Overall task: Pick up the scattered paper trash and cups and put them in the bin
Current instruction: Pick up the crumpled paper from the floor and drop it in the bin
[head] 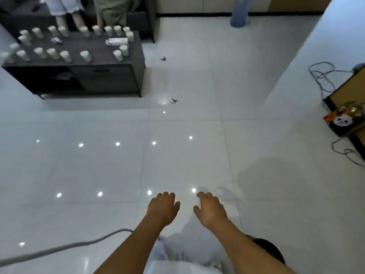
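My left hand point(163, 206) and my right hand point(210, 209) hang side by side low in the head view, fingers loosely curled, holding nothing. A crumpled white paper scrap point(173, 101) lies on the floor far ahead. A darker crumpled scrap point(163, 59) lies further back near the table's corner. Several white paper cups point(86, 56) stand on the dark low table point(110, 76) at the upper left, with crumpled paper point(56, 40) and a flattened white wrapper point(116, 41) among them. A white bin liner point(167, 252) shows between my forearms at the bottom edge.
Two people's legs point(79, 18) stand behind the table. A blue water jug point(240, 12) stands at the back wall. At the right edge sit a cabinet with a panda box point(339, 123) and loose cables point(324, 76). A grey hose point(59, 248) crosses the floor at lower left.
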The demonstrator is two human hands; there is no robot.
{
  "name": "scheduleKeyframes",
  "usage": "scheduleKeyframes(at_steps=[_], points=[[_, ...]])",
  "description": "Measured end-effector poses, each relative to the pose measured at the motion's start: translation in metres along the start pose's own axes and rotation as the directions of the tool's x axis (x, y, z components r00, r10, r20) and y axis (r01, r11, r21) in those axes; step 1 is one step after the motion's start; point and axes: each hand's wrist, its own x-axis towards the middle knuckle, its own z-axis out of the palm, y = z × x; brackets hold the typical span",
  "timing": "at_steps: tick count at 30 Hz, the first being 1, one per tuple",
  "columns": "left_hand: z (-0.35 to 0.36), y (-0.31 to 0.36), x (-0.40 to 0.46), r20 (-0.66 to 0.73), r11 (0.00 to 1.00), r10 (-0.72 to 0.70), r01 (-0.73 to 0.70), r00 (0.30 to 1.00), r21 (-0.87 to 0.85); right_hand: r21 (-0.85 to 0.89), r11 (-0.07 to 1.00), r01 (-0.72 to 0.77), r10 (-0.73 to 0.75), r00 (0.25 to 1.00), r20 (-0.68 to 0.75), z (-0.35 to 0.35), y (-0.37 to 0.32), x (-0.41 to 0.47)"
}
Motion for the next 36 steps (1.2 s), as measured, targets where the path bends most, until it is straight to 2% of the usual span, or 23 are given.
scheduleKeyframes(at_steps=[8,16,25,30,36], points=[[-0.039,-0.199,-0.016,-0.030,0.944,-0.249,0.236,0.968,-0.232,-0.184,0.956,0.229,-0.211,0.971,0.111,0.024,-0.198,0.063],[-0.071,-0.344,-0.038,-0.030,0.801,-0.473,0.416,0.880,-0.430,-0.266,0.854,0.448,-0.390,0.888,0.241,0.049,-0.358,0.100],[-0.112,-0.463,-0.004,0.026,0.631,-0.627,0.527,0.779,-0.569,-0.311,0.761,0.569,-0.458,0.811,0.364,0.045,-0.500,0.192],[-0.172,-0.539,0.053,0.044,0.584,-0.673,0.566,0.739,-0.581,-0.326,0.720,0.613,-0.492,0.782,0.382,0.023,-0.592,0.273],[-0.249,-0.623,0.106,-0.004,0.530,-0.719,0.544,0.695,-0.650,-0.360,0.669,0.650,-0.524,0.757,0.390,-0.007,-0.700,0.353]])
